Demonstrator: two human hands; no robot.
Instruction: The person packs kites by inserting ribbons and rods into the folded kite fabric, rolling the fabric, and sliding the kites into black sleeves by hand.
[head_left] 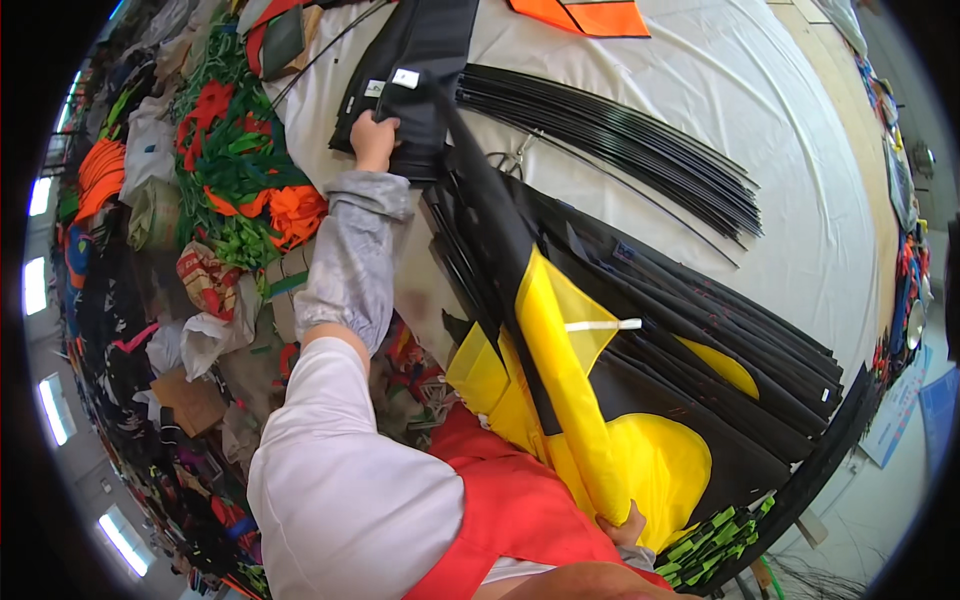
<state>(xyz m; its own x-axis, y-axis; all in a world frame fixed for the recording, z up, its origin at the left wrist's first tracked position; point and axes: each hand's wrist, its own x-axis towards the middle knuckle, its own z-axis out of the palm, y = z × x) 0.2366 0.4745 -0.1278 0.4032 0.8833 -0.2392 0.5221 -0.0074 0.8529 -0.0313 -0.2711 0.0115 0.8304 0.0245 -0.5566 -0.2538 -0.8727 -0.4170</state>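
Clamping yellow fabric (577,405) near, right hand (627,524) holds — left hand (374,143) on far black fabric (420,140), finger grip unclear — seemingly midway, yellow not yet flat.

I see left hand (375,142) on black fabric (425,50), right hand (630,527) at yellow cloth (575,420), grip partly hidden, can't confirm; black rods (610,140) on white-covered tabletop (800,190).

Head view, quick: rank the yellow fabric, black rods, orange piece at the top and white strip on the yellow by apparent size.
1. Yellow fabric, though nearness to the camera may inflate it
2. Black rods, spread as one bundle
3. Orange piece, visible part only
4. White strip
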